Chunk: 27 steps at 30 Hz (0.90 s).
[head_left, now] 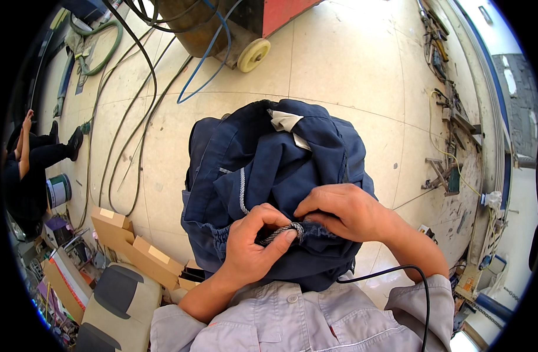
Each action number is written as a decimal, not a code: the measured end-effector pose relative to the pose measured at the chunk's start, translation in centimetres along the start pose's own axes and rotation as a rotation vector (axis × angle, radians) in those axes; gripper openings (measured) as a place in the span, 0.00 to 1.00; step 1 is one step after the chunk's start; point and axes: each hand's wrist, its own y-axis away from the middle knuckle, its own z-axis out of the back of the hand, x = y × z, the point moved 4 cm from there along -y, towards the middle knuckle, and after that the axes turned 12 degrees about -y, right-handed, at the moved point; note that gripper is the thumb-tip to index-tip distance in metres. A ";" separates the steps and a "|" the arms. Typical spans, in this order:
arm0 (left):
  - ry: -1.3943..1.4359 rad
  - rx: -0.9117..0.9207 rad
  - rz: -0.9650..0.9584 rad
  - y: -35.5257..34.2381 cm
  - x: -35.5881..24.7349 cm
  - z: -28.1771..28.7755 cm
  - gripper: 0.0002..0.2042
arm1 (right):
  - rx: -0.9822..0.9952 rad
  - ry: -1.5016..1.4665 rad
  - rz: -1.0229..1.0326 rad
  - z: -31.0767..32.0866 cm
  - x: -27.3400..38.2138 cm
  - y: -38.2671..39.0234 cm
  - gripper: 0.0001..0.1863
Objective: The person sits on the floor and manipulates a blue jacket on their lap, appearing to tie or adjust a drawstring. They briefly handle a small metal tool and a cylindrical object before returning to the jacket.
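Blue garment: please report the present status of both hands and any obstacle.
Left hand pinching braided cord. Right hand at frayed edge. Garment bunched up. Black cable nearby, clear of hands.

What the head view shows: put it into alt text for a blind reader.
A person's left hand pinches a black-and-white cord on bunched dark blue cloth, and the right hand touches the cloth beside it. Beyond, cables run across a pale floor.
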 end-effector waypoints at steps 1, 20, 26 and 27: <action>0.010 -0.006 0.000 0.1 0.3 0.0 0.08 | 0.011 0.015 0.009 0.3 -0.4 -0.1 0.09; 0.287 0.065 0.172 -0.1 1.2 -0.4 0.07 | -0.309 0.815 0.365 -3.2 5.0 1.7 0.14; 0.195 -0.083 0.182 -0.1 2.3 -0.2 0.08 | -0.508 0.079 0.420 -1.9 6.8 4.4 0.09; 0.226 -0.098 0.172 -0.1 2.2 -0.2 0.09 | -0.606 -0.076 0.448 -1.8 7.4 5.3 0.07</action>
